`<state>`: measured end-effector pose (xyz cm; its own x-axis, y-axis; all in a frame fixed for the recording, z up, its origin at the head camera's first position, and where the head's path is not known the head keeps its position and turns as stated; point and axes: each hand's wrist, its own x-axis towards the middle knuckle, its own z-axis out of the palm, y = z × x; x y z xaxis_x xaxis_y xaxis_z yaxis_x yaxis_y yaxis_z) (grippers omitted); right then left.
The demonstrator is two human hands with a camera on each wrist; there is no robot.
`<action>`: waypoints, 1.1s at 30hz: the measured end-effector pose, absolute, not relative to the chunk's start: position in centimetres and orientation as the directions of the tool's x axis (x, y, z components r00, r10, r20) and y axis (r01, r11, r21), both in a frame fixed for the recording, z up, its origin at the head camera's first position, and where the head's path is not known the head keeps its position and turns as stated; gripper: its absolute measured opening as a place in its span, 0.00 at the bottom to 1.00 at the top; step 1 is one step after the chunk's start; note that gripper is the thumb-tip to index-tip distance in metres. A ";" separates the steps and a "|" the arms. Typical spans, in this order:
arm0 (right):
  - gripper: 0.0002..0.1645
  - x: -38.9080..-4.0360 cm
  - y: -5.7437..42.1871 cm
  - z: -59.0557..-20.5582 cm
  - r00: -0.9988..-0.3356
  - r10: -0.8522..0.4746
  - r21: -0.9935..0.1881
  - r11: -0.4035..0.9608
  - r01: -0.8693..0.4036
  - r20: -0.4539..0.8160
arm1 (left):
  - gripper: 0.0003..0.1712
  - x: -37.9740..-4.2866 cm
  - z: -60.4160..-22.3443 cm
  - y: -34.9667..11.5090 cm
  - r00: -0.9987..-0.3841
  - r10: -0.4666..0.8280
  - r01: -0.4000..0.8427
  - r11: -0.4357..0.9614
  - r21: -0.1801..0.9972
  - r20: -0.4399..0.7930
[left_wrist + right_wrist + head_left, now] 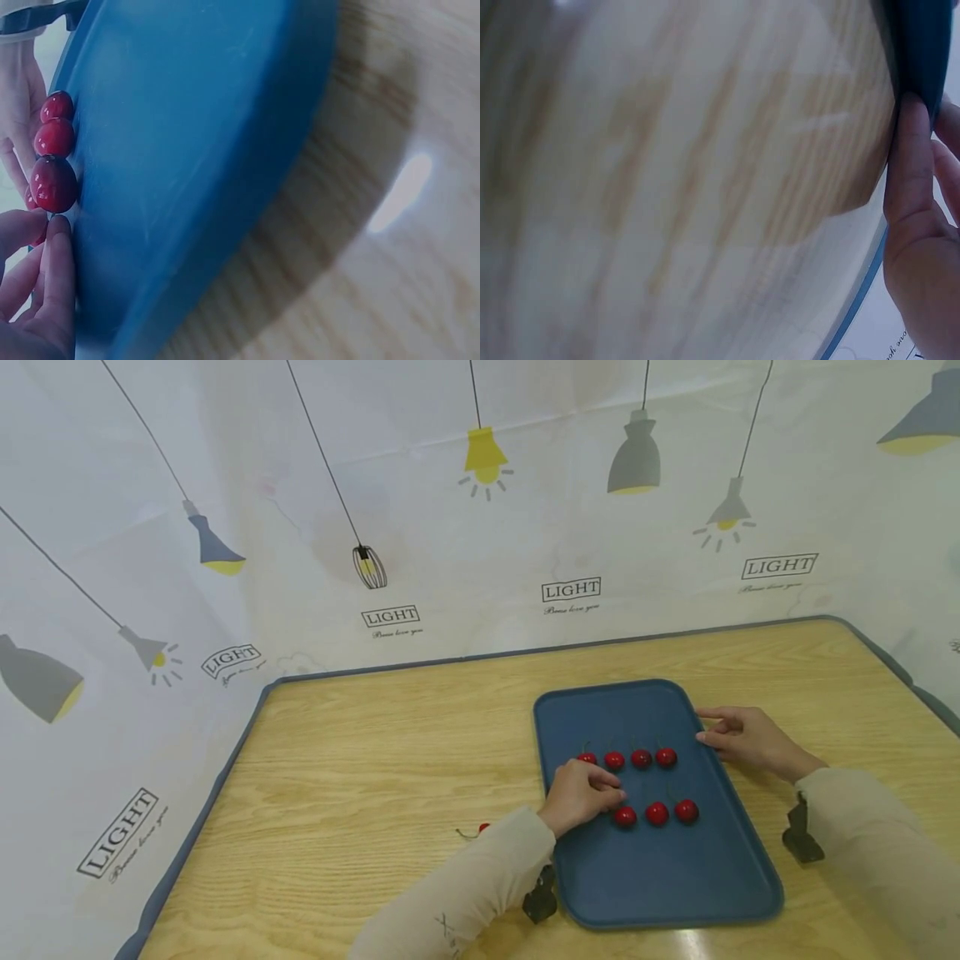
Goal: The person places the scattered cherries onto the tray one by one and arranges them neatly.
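My left hand (579,795) reaches over the blue tray (660,877). Its thumb and fingertips pinch a cherry (39,238), mostly hidden, with a sliver of red showing between them in the left wrist view. Right beside these fingertips is another cherry (625,816), the left one of three visible in the front row. Farther back on the tray lies a second row of several red cherries (641,758), its left end partly covered by the left hand. At the tray's right edge, my right hand (753,742) touches the rim with thumb and fingers extended.
One more stemmed cherry (483,827) lies on the wood-grain table (375,760) left of the tray, partly behind the left sleeve. A white cloth (465,543) printed with lamps rises behind the table. Dark devices (540,897) are strapped at both wrists.
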<state>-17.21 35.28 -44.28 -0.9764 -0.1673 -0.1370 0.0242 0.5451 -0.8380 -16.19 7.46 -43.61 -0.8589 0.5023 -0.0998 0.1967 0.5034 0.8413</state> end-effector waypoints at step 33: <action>0.34 -17.2 35.2 -44.2 -0.977 -0.174 -0.830 0.558 0.003 -0.121 | 0.13 -17.7 -40.6 -2.6 -0.786 0.615 0.263 0.423 0.867 -0.062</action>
